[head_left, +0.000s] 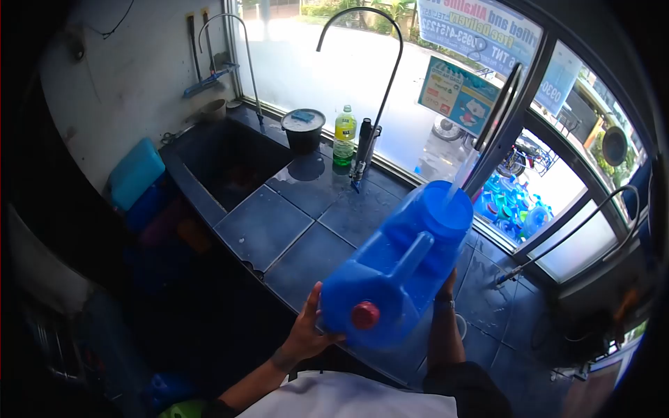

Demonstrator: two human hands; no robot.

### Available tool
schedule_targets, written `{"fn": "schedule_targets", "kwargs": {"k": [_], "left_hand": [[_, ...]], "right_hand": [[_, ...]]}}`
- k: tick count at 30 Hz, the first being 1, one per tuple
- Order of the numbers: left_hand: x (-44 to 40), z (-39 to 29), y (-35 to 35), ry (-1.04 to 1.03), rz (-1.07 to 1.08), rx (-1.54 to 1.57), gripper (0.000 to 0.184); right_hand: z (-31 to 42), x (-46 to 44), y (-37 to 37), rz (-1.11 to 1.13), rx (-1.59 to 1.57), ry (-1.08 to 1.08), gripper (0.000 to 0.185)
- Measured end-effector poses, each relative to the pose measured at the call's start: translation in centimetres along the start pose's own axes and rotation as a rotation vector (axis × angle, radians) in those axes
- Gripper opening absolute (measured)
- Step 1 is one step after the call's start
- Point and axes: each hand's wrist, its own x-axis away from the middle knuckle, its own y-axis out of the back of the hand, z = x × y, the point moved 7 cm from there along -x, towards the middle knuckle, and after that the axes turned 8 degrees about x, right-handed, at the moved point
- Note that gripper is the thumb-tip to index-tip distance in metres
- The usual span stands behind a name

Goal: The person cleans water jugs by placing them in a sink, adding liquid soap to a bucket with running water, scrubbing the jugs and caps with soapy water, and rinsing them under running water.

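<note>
A large blue water jug (390, 272) is tilted above the tiled counter, held between my two hands. It has a moulded handle, a small red cap (365, 315) at the end near me and a wide round end facing the window. My left hand (311, 322) grips the lower left edge, its fingers partly under the jug. My right hand (448, 287) supports the right side, with most of its fingers hidden behind the plastic. A pale vertical streak (461, 174) meets the round end; whether it is water or a tube I cannot tell.
Left of the dark tiled counter (268, 226) is a sunken basin (233, 167). A black bucket (304, 134), a green bottle (344, 137) and a curved faucet (400, 52) stand along the window. Another hose tap (512, 275) is at right. Several jugs (516, 205) are outside.
</note>
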Motion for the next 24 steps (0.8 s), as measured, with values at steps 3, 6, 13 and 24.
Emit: {"fn": "schedule_targets", "kwargs": {"k": [3,6,13,24], "left_hand": [[0.5,-2.4,4.2,-0.053,0.081,-0.285,0.084],[6.4,2.1,13.3,0.182,0.217,-0.414,0.079],[30.8,9.0,39.0,1.227,0.254,-0.943,0.072],[46.2,18.5,56.2,1.057,-0.761,-0.013,0.059]], "right_hand": [[1.5,3.9,-0.9,-0.171,0.151,0.191,0.042],[1.3,16.0,-2.9,-0.428,0.574,0.186,0.029],[-21.8,30.4,-7.3,0.387,1.768,0.391,0.028],[-38.8,27.1,-36.7,0.723,1.215,-1.028,0.024]]}}
